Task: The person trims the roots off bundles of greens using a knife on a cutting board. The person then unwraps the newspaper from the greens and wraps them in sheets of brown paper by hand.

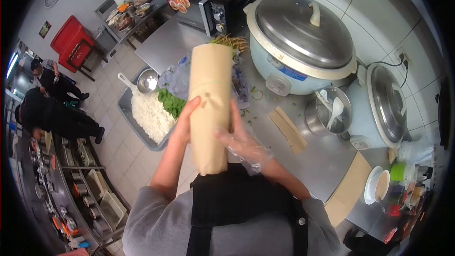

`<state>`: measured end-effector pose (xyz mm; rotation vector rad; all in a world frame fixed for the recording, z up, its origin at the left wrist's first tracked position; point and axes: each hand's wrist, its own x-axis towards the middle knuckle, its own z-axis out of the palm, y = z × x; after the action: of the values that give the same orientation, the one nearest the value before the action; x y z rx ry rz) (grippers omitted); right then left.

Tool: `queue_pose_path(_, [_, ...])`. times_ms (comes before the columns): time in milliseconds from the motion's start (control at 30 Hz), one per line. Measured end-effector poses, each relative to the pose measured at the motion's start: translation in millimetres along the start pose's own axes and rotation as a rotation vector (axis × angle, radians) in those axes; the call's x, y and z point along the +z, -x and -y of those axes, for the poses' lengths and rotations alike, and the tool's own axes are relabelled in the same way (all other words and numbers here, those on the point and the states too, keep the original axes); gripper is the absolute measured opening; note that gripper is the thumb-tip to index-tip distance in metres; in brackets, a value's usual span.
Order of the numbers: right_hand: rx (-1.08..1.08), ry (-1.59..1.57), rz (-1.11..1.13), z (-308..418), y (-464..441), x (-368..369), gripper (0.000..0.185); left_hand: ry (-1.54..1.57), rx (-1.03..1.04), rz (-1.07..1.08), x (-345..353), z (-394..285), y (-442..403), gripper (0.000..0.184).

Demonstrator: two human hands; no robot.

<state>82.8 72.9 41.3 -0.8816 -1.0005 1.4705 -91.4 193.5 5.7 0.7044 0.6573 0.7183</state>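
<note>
A tall cylinder of brown paper, with a dark stain near its middle, stands upright before my chest. My left hand is closed round its left side. On its right side is my right hand, in a clear plastic glove and somewhat blurred, with fingers against the paper. Whether anything is inside the paper cannot be seen. Left of it, a grey tub holds white rice, green leaves and a metal bowl with a white handle.
Two rice cookers stand along the wall by a metal pot of white spoons. Brown paper pieces lie on the steel counter. A microwave stands behind. Two people work at the left.
</note>
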Motion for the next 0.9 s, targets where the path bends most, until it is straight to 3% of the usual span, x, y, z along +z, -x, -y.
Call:
queue_pose_path(67, [-0.084, 0.210, -0.235, 5.7, -42.0, 3.9, 0.088, -0.123, 0.027, -0.071, 18.2, -18.1, -22.2, 0.073])
queue_pose_path(133, [-0.137, 0.118, -0.209, 14.1, -77.2, -3.9, 0.084, -0.220, 0.107, 0.015, 9.4, -42.2, -49.4, 0.077])
queue_pose_path(167, [-0.085, -0.086, -0.197, 18.1, -92.2, -6.6, 0.082, -0.326, 0.178, 0.091, 4.0, -52.7, -60.2, 0.081])
queue_pose_path(200, [-0.032, -0.290, -0.186, 22.8, -107.8, -9.6, 0.080, -0.321, 0.178, 0.096, 5.1, -64.5, -65.7, 0.081])
queue_pose_path(233, [-0.032, -0.286, -0.189, 30.2, -125.4, -13.0, 0.080, -0.281, 0.238, 0.117, 12.1, -80.5, -66.5, 0.080])
queue_pose_path(333, [-0.107, -0.233, -0.300, 58.6, -192.3, -30.6, 0.054, -0.293, 0.313, 0.196, -0.2, -117.6, -65.1, 0.076])
queue_pose_path(400, [-0.107, -0.203, -0.330, 83.7, -247.7, -48.9, 0.042, -0.543, 0.433, 0.113, -31.5, -130.0, -64.8, 0.073])
queue_pose_path(633, [-0.168, -0.015, -0.533, 138.6, -462.3, -149.4, 0.037, -0.563, 0.384, -0.334, -149.6, -116.9, -25.0, 0.035])
queue_pose_path(767, [-0.261, -0.031, -0.576, 129.4, -524.8, -191.8, 0.042, -0.525, 0.298, -0.498, -187.1, -113.5, -5.8, 0.031])
queue_pose_path(900, [-0.166, -0.023, -0.689, 127.9, -544.8, -209.6, 0.039, -0.573, 0.361, -0.532, -198.9, -120.8, -16.9, 0.031])
